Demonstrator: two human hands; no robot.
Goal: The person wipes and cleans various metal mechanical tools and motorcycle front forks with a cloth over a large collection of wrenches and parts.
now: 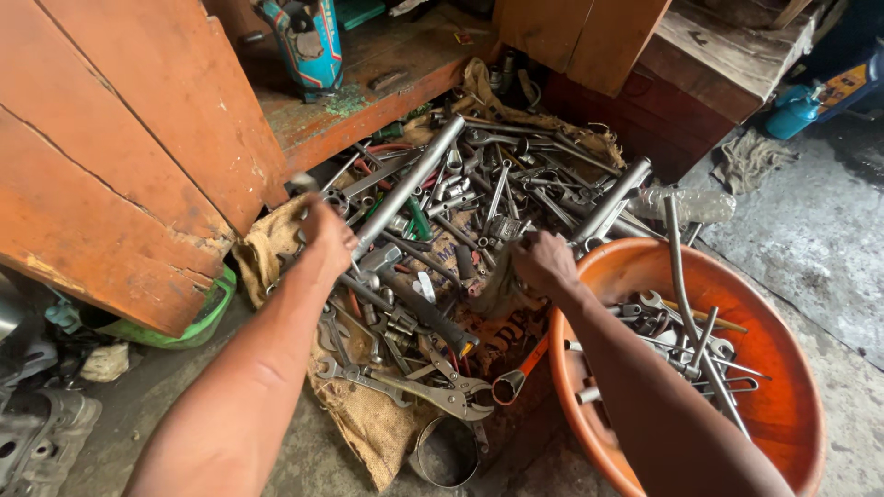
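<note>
The left hand is clenched around the lower end of a long grey pipe, which slants up and away over the heap toward the wooden shelf. The right hand reaches into the middle of the tool pile, fingers curled down among the spanners; whether it has closed on one of them or only rests there, I cannot tell, since the fingertips are hidden behind the knuckles.

Both hands work over a spread of wrenches, sockets and bars lying on a burlap sack on the concrete floor. Locking pliers and an orange-handled wrench lie at the near edge of the heap. A second grey pipe rests on the far right side of the pile, close beside the right hand.

Just right of the right forearm sits an orange tub with more spanners and a long bent rod inside.

Judging from the tangle, the pipe is best lifted straight along its length, so it slides out from the pieces crossing it rather than dragging them, with the right hand steadying the loose tools beside it
</note>
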